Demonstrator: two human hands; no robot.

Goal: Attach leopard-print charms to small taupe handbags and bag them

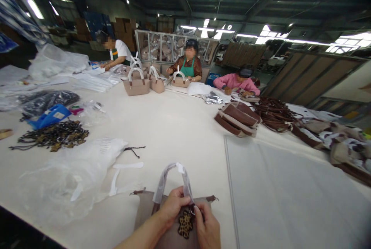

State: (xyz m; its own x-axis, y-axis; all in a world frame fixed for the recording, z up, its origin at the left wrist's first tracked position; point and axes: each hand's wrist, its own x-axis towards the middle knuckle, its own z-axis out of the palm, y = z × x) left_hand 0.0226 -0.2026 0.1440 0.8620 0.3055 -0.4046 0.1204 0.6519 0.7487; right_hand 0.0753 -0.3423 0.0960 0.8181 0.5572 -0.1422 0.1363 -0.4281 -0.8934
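Observation:
A taupe handbag (145,208) stands at the table's near edge, its handle (162,175) wrapped in pale film and arching upward. My left hand (174,204) is closed on the right leg of that handle near its base. Just beside it, my right hand (207,224) pinches the ring and cord of a leopard-print bear charm (185,224). The charm hangs against the bag's front, between my two hands. Part of the bag's front is hidden behind my hands and left forearm.
Left lie a clear plastic bag (63,181), white strips (128,165) and a heap of charms (59,135). Finished-looking handbags (136,86) stand at the back. Brown bag pieces (239,119), straps (275,113) and a grey sheet (290,187) are right. Several co-workers sit or stand across the table.

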